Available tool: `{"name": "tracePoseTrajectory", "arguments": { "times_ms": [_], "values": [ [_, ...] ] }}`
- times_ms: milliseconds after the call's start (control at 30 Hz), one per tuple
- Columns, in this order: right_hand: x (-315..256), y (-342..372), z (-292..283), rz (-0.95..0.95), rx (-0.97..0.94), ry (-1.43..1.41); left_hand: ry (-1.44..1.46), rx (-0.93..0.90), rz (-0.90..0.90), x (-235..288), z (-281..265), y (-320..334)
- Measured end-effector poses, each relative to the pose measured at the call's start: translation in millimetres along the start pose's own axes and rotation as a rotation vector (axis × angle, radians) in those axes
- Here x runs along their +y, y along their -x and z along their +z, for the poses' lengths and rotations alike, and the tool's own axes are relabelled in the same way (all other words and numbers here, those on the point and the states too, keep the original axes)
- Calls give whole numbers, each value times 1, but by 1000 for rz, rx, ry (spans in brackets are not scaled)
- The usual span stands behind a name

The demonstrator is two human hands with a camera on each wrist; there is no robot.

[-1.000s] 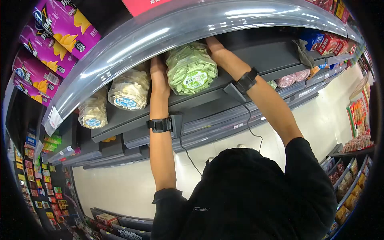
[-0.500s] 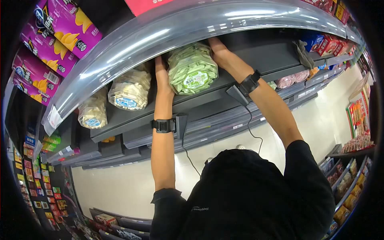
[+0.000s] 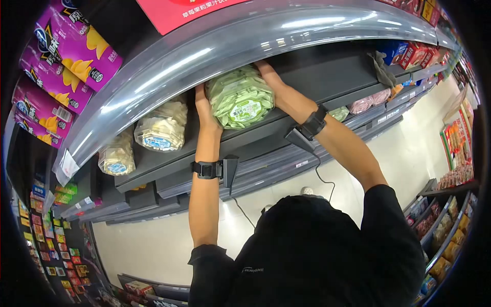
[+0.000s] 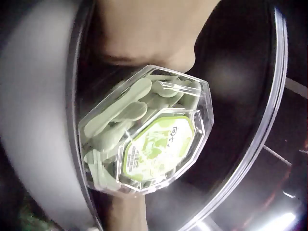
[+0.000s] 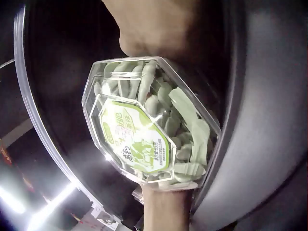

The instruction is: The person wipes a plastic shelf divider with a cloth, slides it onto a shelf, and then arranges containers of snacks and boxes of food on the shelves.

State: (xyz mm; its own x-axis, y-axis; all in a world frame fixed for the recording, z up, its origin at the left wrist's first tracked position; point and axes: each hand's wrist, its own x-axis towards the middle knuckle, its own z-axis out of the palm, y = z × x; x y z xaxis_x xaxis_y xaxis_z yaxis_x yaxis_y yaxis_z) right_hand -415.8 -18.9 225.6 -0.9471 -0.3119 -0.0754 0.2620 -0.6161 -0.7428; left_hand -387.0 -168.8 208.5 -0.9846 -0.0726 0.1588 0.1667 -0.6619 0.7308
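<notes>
On the shelf (image 3: 327,79), outstretched hands (image 3: 204,111) (image 3: 272,82) flank a clear tub (image 3: 242,100), their grip unclear.

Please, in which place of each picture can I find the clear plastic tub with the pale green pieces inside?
Head: the clear plastic tub is in the upper middle, between the left hand and the right hand.
Left wrist: the tub is near the centre, slightly left.
Right wrist: the tub is near the centre.
Shared landmark: the green-edged label on the tub, visible in all three views.
</notes>
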Motion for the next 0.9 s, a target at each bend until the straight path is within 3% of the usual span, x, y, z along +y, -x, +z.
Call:
{"name": "tracePoseTrajectory", "arguments": {
  "times_ms": [400, 467, 600, 667, 733, 800, 867, 900],
  "values": [
    [-23, 38, 12, -46, -59, -2, 42, 39, -32, 19, 41, 31],
    [-30, 59, 16, -41, 21, 28, 67, -10, -103, 18, 50, 46],
    [-34, 97, 1, -153, 6, -60, 5, -138, -3, 0, 61, 61],
    [-40, 125, -1, -161, -5, 8, 0, -208, -60, -7, 68, 71],
    [-41, 148, -3, -270, 158, 34, -243, -247, 71, -15, 78, 81],
    [-38, 165, -24, -378, 133, 149, -223, -349, 69, -21, 96, 95],
    [-32, 189, -36, -517, 178, 141, -358, -459, 179, -18, 125, 121],
    [-34, 206, -33, -519, 226, 120, -417, -542, 112, -31, 111, 109]
  ]
}}
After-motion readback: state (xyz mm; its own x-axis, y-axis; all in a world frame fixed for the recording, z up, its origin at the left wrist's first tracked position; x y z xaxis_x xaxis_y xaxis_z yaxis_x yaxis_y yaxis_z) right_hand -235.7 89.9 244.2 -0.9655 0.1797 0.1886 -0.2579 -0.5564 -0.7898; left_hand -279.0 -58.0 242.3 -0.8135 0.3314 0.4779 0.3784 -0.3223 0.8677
